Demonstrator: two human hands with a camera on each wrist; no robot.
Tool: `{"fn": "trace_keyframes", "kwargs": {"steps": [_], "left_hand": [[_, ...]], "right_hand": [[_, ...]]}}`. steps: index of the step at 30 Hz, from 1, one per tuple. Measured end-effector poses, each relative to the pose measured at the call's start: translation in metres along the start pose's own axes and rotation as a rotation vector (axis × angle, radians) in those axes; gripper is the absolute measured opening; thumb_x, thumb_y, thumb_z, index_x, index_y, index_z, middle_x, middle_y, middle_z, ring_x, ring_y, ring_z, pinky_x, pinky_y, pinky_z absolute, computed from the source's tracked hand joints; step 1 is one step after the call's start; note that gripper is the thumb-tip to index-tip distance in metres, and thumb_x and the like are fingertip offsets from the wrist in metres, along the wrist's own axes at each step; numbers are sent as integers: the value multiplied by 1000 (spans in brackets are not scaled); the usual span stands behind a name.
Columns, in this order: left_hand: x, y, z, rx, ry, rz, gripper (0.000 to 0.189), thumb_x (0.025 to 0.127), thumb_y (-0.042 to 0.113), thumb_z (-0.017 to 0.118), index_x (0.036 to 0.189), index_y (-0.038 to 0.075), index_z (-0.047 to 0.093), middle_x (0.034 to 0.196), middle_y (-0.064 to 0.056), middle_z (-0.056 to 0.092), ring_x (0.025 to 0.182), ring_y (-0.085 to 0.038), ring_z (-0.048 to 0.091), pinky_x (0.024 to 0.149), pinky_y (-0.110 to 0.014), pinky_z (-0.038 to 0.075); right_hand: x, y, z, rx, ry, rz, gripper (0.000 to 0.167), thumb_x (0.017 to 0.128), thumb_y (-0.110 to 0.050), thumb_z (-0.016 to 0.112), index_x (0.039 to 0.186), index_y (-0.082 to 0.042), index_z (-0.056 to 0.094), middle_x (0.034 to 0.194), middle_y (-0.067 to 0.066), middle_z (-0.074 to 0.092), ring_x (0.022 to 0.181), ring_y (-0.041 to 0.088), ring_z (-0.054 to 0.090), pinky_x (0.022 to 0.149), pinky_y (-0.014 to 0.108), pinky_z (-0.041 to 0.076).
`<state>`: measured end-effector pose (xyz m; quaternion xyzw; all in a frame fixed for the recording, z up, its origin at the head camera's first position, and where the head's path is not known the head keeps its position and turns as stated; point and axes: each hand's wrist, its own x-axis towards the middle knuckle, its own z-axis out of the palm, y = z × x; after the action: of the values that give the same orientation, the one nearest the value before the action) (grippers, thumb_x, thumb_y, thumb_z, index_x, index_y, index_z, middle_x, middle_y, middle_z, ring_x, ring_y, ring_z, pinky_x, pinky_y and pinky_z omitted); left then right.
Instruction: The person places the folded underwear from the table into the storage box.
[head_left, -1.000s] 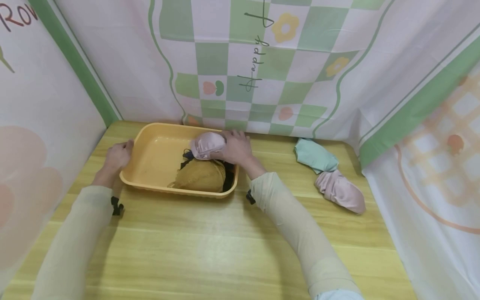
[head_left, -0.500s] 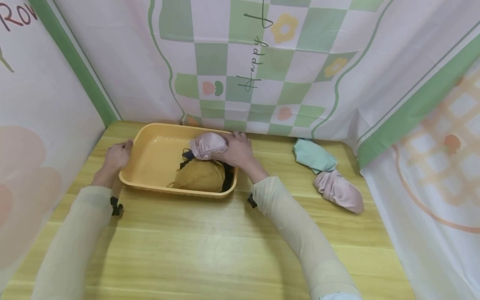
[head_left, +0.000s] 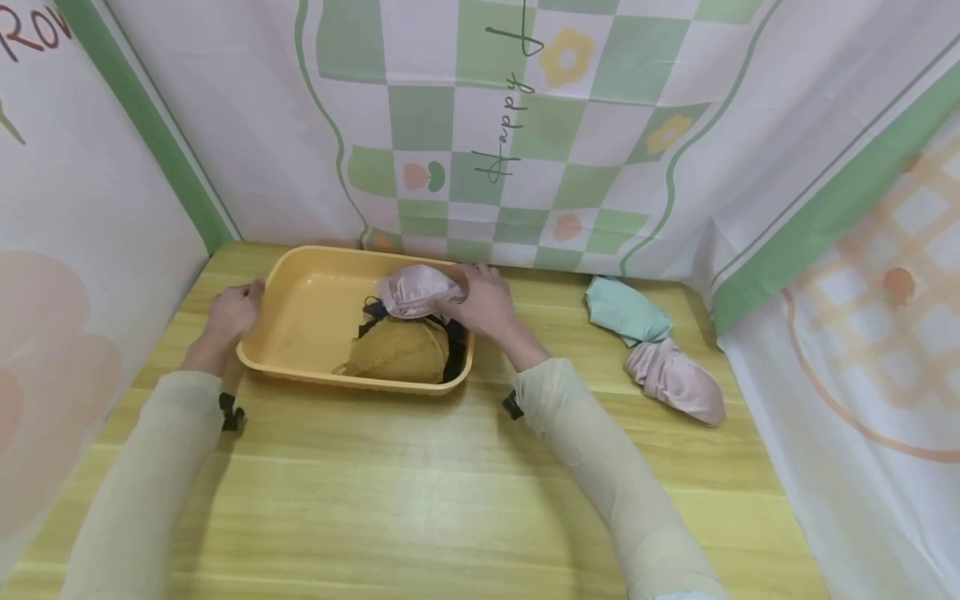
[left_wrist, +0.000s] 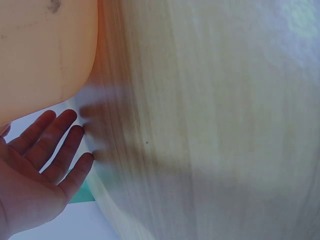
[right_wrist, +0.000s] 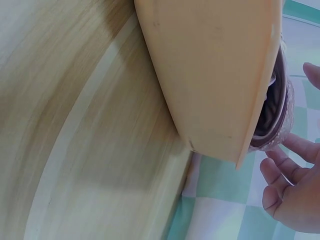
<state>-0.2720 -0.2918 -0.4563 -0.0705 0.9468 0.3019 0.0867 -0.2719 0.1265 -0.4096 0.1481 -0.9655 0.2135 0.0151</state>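
Note:
A yellow plastic tray [head_left: 300, 312] stands near the back of the table. My left hand [head_left: 234, 315] is at its left rim; in the left wrist view its four fingers [left_wrist: 65, 155] are spread beside the outer wall, and the thumb is mostly hidden. Folded bras fill the tray's right half: a pink satin one [head_left: 416, 290] at the back, a mustard one [head_left: 401, 352] in front, dark fabric [head_left: 455, 354] beside them. My right hand [head_left: 486, 302] is over the right rim; its relaxed fingers [right_wrist: 300, 147] touch the pink bra's edge, while the thumb is apart from it.
On the table's right lie a folded mint-green cloth garment [head_left: 628, 310] and a pink satin bundle [head_left: 677, 382], touching each other. A checked, printed curtain [head_left: 502, 125] hangs along the table's back edge. Black straps or clips [head_left: 231, 412] show at both wrists.
My right hand has drawn slightly to the right, exposing more of the pink bra. The left hand and tray have stayed nearly in place.

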Motion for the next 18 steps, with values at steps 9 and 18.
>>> {"fn": "trace_keyframes", "kwargs": {"steps": [9,18], "left_hand": [[0,2,-1,-2,-7,-10,83,103,56,2,152,-5,30,151,-39,32,138,-60,29,117,-67,26],[-1,2,-2,-9,-14,-19,83,103,56,2,152,-4,30,151,-39,32,137,-60,29,116,-67,26]], "right_hand": [[-4,9,-6,-27,7,13,75,89,-62,62,144,-13,51,144,12,55,133,33,49,114,49,39],[-12,15,-12,73,3,77,76,88,-62,63,145,-14,49,147,12,52,136,34,46,117,49,36]]}}
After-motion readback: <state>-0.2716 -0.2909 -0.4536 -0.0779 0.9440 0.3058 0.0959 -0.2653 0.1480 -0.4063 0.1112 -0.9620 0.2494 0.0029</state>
